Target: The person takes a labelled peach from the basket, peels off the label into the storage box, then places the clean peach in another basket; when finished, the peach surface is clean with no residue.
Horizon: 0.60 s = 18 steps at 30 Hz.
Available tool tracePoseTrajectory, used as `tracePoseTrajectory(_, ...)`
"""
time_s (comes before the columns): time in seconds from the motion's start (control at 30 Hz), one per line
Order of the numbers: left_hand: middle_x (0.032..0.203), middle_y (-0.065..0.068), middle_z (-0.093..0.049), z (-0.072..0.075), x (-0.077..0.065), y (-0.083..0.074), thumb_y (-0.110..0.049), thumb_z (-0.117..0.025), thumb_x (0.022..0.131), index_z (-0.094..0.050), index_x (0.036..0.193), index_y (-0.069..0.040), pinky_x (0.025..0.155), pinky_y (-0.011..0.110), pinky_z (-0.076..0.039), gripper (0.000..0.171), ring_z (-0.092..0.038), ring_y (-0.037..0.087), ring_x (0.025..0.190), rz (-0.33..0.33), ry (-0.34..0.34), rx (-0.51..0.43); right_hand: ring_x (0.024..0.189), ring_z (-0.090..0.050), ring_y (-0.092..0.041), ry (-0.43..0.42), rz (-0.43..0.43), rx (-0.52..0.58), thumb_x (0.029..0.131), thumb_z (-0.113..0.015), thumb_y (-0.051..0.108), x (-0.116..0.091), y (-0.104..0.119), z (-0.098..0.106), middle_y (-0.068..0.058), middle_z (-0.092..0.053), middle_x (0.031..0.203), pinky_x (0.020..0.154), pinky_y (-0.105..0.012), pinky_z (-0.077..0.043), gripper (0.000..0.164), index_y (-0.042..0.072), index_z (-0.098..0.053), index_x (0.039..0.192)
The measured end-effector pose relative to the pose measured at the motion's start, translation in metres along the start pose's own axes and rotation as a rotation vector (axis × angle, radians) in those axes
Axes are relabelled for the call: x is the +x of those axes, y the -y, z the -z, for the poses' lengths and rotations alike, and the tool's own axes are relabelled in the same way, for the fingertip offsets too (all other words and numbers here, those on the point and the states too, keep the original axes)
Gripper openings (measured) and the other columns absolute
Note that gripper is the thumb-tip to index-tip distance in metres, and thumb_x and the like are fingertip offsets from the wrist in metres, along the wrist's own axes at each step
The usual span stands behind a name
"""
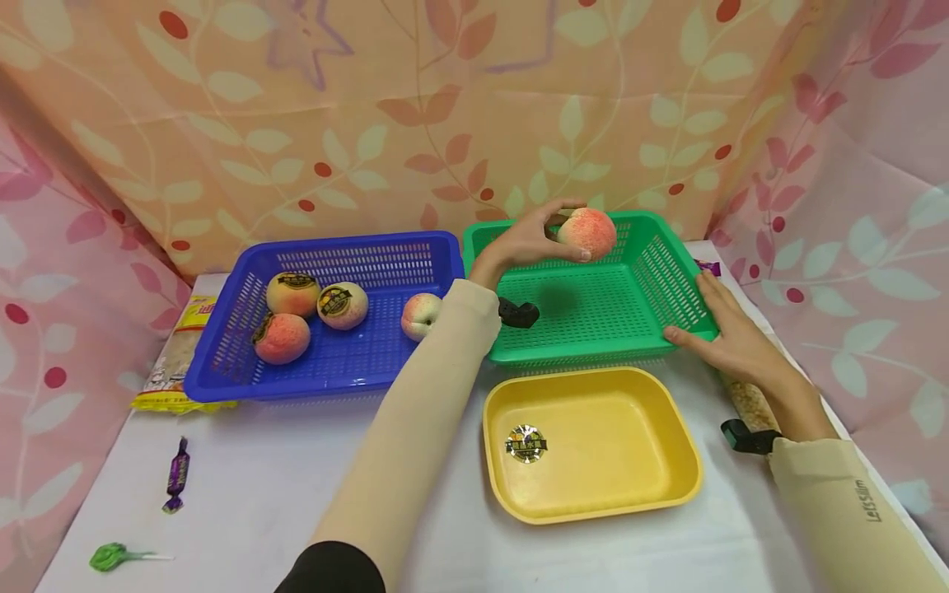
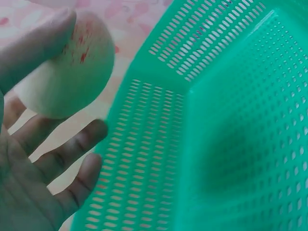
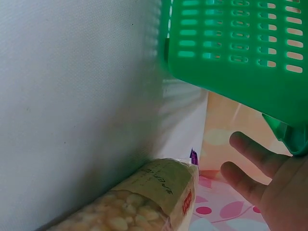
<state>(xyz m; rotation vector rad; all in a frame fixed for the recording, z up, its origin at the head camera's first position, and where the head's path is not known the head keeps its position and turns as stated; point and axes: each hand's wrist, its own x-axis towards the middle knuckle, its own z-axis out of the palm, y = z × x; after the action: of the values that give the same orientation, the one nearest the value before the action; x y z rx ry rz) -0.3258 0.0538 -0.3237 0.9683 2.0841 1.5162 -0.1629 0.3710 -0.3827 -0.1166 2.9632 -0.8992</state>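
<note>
My left hand [image 1: 528,239] grips a pink peach [image 1: 591,233] between thumb and fingers, held up over the green basket [image 1: 586,357]. In the left wrist view the thumb lies across the peach [image 2: 89,72], while two fingers extend apart from it. My right hand [image 1: 734,333] is at the green basket's right rim, its thumb at the rim's inner side. Two straight fingers [image 3: 255,154] show below the rim in the right wrist view; the thumb is hidden there. Several peaches [image 1: 343,306] sit in the blue basket [image 1: 296,390], one [image 1: 420,316] partly behind my left sleeve.
A yellow tray [image 1: 593,511] with a round sticker [image 1: 525,444] stands in front of the green basket. On the left lie a snack bag [image 1: 174,362], a purple-wrapped candy [image 1: 176,476] and a green lollipop [image 1: 109,557]. A bag of nuts [image 3: 139,202] lies below my right hand.
</note>
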Motion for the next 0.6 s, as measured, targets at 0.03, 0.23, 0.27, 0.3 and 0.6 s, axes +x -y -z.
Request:
tracePoseTrajectory(0.03,0.153,0.015,-0.049,-0.003,0.004,0.005,-0.014,-0.078,0.087,-0.037,0.157,-0.014,0.095,0.032,-0.055,0.081,-0.059,0.029,0.127,0.006,-0.014,-0.005,0.158,0.002,-0.046,-0.002,-0.001,0.003,0.094,-0.065,0.048,0.000,0.000,0.000,-0.011,0.011,0.173,0.117,-0.077,-0.008,0.105,0.015,0.006,0.164)
tracePoseTrajectory(0.23,0.152,0.008,-0.051,-0.015,0.020,0.031,-0.022,-0.085,0.082,-0.043,0.153,-0.022,0.098,0.037,-0.053,0.083,-0.058,0.024,0.130,0.101,-0.104,-0.017,0.158,0.001,-0.046,-0.011,-0.005,0.006,0.094,-0.065,0.048,-0.003,0.001,-0.001,-0.009,0.011,0.173,0.118,-0.077,-0.009,0.105,0.014,0.005,0.164)
tracePoseTrajectory(0.27,0.152,0.007,-0.051,-0.016,0.021,0.034,-0.024,-0.086,0.082,-0.043,0.153,-0.022,0.100,0.038,-0.053,0.083,-0.055,0.023,0.133,0.113,-0.108,-0.009,0.157,0.001,-0.046,-0.014,-0.006,0.003,0.094,-0.065,0.048,-0.004,0.001,-0.001,-0.009,0.010,0.173,0.118,-0.076,-0.009,0.105,0.014,0.004,0.164)
tracePoseTrajectory(0.3,0.153,0.006,-0.050,-0.018,0.022,0.037,-0.025,-0.086,0.082,-0.043,0.152,-0.023,0.102,0.039,-0.052,0.083,-0.052,0.021,0.136,0.124,-0.110,0.005,0.158,0.001,-0.046,-0.015,-0.009,0.002,0.094,-0.065,0.049,-0.004,0.002,-0.001,-0.010,0.010,0.173,0.118,-0.076,-0.009,0.105,0.014,0.004,0.164)
tracePoseTrajectory(0.6,0.151,0.006,-0.053,-0.028,0.028,0.054,-0.027,-0.086,0.082,-0.049,0.148,-0.022,0.107,0.044,-0.049,0.076,-0.049,0.021,0.140,0.191,-0.110,0.032,0.157,-0.004,-0.046,-0.030,-0.005,0.008,0.093,-0.067,0.048,-0.008,0.004,-0.002,-0.013,0.005,0.173,0.119,-0.074,-0.012,0.104,0.014,0.000,0.165)
